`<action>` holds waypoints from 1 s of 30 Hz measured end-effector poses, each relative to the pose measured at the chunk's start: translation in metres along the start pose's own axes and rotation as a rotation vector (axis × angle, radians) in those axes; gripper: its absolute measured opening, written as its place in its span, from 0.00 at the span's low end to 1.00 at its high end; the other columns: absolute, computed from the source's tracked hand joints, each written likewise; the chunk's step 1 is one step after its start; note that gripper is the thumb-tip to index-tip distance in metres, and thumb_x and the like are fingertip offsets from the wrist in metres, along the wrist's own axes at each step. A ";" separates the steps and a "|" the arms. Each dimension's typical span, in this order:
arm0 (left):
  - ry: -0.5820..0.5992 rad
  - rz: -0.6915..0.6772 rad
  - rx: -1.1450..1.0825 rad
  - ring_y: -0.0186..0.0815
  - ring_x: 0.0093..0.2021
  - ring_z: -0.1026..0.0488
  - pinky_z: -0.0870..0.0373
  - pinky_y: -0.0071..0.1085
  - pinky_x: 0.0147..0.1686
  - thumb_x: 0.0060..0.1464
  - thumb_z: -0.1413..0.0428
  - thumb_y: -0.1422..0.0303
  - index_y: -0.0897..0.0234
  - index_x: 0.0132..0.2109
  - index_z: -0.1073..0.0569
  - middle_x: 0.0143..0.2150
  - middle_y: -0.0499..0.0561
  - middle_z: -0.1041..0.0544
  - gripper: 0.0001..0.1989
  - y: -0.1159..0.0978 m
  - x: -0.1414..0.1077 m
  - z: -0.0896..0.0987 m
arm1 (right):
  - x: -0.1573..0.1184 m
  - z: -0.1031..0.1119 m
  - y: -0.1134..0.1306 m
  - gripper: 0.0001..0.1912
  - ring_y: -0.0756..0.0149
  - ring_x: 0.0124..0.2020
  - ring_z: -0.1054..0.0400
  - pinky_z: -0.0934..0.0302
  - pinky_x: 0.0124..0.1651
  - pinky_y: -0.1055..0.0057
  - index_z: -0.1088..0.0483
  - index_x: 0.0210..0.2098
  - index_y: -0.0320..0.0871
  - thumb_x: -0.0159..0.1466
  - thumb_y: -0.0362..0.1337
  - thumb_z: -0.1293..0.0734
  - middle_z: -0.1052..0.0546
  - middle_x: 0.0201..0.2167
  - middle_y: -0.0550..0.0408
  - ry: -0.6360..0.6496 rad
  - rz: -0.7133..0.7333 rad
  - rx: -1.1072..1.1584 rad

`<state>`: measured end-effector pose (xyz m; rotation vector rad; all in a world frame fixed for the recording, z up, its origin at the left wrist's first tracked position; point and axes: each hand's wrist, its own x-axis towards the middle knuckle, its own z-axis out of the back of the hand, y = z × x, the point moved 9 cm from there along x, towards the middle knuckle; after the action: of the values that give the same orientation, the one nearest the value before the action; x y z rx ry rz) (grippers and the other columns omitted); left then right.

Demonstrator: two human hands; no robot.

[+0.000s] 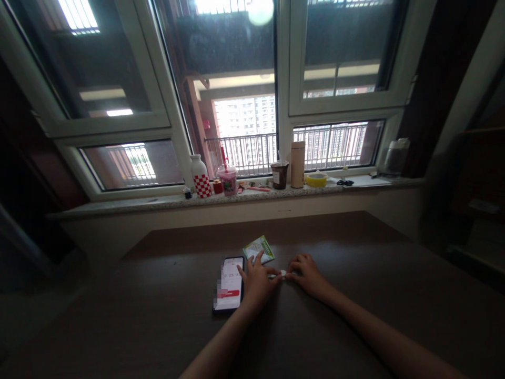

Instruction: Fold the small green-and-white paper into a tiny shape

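A small white item (283, 273) lies between my two hands at the middle of the dark table; its kind is too small to make out. My left hand (255, 276) pinches its left side with thumb and a finger, other fingers spread. From the right, my right hand (306, 272) pinches the same item, fingers curled. Just beyond my left hand lies a flat green and white packet (259, 247), partly covered by the fingers. A phone (231, 284) with a lit screen rests left of that hand, close to its thumb side.
The brown table (177, 273) spreads around my hands. Beyond it, a stone windowsill (165, 204) holds a checkered bottle (202, 179), a pink cup (228, 181), a dark cup (280, 175), a tan cylinder (298, 164), a yellow tape roll (316, 180) and scissors (345, 182).
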<state>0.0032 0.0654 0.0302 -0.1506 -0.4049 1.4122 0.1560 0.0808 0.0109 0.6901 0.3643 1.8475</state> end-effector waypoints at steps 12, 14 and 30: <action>-0.003 -0.027 0.023 0.53 0.67 0.51 0.66 0.65 0.61 0.54 0.47 0.47 0.43 0.40 0.20 0.67 0.45 0.42 0.15 -0.004 0.002 0.004 | 0.002 -0.003 0.001 0.08 0.57 0.50 0.41 0.46 0.54 0.64 0.24 0.33 0.46 0.60 0.43 0.31 0.29 0.42 0.51 0.016 -0.023 -0.026; 0.010 -0.024 0.027 0.53 0.67 0.51 0.66 0.65 0.61 0.54 0.47 0.47 0.43 0.40 0.20 0.68 0.45 0.42 0.15 -0.005 0.002 0.003 | 0.002 -0.003 0.001 0.08 0.57 0.50 0.41 0.46 0.53 0.64 0.24 0.33 0.45 0.60 0.43 0.31 0.29 0.43 0.51 0.011 -0.027 -0.029; 0.001 -0.018 0.000 0.53 0.67 0.50 0.66 0.65 0.61 0.54 0.48 0.46 0.43 0.39 0.20 0.67 0.45 0.40 0.16 -0.006 0.001 0.005 | 0.000 -0.003 0.009 0.05 0.57 0.50 0.42 0.47 0.54 0.64 0.26 0.33 0.46 0.60 0.40 0.32 0.29 0.42 0.52 0.009 -0.013 -0.050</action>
<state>0.0067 0.0645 0.0365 -0.1476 -0.4041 1.3944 0.1478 0.0779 0.0138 0.6439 0.3271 1.8415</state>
